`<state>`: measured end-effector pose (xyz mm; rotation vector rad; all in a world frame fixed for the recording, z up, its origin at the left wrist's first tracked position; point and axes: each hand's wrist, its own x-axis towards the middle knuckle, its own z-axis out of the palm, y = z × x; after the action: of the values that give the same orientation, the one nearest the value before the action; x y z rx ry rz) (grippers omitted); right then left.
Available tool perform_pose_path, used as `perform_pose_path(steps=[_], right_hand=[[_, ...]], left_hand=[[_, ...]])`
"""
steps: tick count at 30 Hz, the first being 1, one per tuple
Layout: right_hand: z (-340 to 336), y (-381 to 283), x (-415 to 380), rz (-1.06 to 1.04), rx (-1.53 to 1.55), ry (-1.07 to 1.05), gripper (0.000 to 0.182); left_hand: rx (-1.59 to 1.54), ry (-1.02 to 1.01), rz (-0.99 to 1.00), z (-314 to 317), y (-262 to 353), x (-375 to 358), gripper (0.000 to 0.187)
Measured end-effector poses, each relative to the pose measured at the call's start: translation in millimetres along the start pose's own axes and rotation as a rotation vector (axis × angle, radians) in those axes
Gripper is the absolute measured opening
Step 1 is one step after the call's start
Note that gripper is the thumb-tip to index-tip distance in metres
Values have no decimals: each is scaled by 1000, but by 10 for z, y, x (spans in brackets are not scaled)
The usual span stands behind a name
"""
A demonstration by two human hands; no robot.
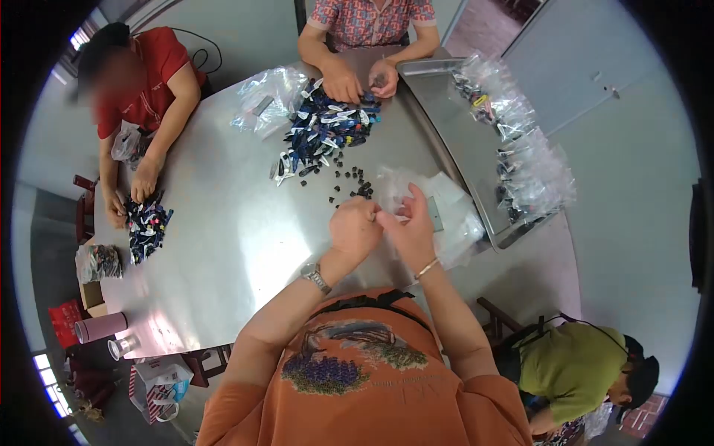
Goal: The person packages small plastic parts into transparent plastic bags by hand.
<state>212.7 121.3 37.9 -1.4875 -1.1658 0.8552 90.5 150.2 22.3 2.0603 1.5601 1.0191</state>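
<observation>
My left hand (355, 227) is closed in a fist over the near side of the metal table, a watch on its wrist. Whatever it holds is hidden by the fingers. My right hand (410, 232) meets it at the thumb, its fingers curled; what lies between them is too small to name. Close beyond my hands are small black clips (360, 190), scattered loose. Beside my right hand lie clear plastic bags (465, 224) and a pale card (448, 189). Farther off is a heap of dark blue, black and white hair clips (327, 128).
A metal tray (439, 123) on the right holds bagged clips (532, 175). Across the table, a person's hands (342, 82) work at the heap. At left another person's hands (141, 186) touch a smaller clip pile (147, 227). A pink tumbler (102, 327) stands near the left edge.
</observation>
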Motion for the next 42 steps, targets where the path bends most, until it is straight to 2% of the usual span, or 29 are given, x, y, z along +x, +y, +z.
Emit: perform_pose_path(steps=[2,4,6,7,9,10,11,12,13,15,17,18,19,20,21,23,29,31,34,37,38,40,42], right_hand=[[126,69,75,14,-192,105,32],[96,178,154,8,-167,89,33],[44,167,227,4,-149,66,35],[28,109,243,53,-81,12,35],[21,-28,245,108,-14,-60,35],[31,-112,250,103,-22,-176,37],[58,-174,257,95,-31,-293,40],[106,-202,256,98,-30,-314,40],[150,-219,253,34,-18,-344,41],[202,-263,209,-27,-6,-386,42],[224,-318,161,-58,-61,-190,43],[218,-310,132,-59,-63,-204,43],[198,-296,96,-388,-236,-129,43],[190,-286,68,-718,-404,-48,43],[202,-285,39,-722,-402,-56,43],[240,-296,-9,-785,-532,-204,44],[310,-282,2,-779,-598,-269,42],[284,-493,-74,-821,-621,-309,43],[348,-501,-83,-881,-703,-318,37],[447,-246,-23,-872,-674,-299,31],[475,-193,-11,-845,-628,-230,25],[569,-116,-12,-823,-579,-158,20],[674,-18,-59,-245,-56,-107,12]], left_hand=[[44,-23,5,-67,3,-25,8],[90,-47,10,-185,-1,-53,10],[-94,223,30,-333,-60,-91,23],[-86,226,25,-411,-111,-71,23],[-782,-25,-570,-551,-205,1,32],[-778,-10,-583,-616,-200,36,32],[-925,-161,-681,-686,-189,79,31],[-1071,-316,-774,-730,-200,97,30],[-1162,-348,-788,-680,-221,86,21],[-1156,-261,-807,-637,-240,28,19],[-1152,-177,-814,-606,-225,2,18],[-1142,-51,-837,-605,-197,-14,18],[-1129,75,-858,-609,-178,-26,18],[-1131,86,-861,-615,-169,-29,18],[-1126,116,-871,-625,-159,-27,19],[-1123,147,-878,-641,-138,-26,20],[-1169,186,-932,-651,-162,-14,24],[-1192,183,-1000,-683,-204,-28,22],[-1186,177,-964,-723,-243,-41,23],[-1087,111,-928,-749,-227,-74,30],[-1087,114,-924,-763,-219,-92,30],[-1150,212,-977,-823,-195,-128,41],[-1209,169,-1024,-807,-346,-336,47]])
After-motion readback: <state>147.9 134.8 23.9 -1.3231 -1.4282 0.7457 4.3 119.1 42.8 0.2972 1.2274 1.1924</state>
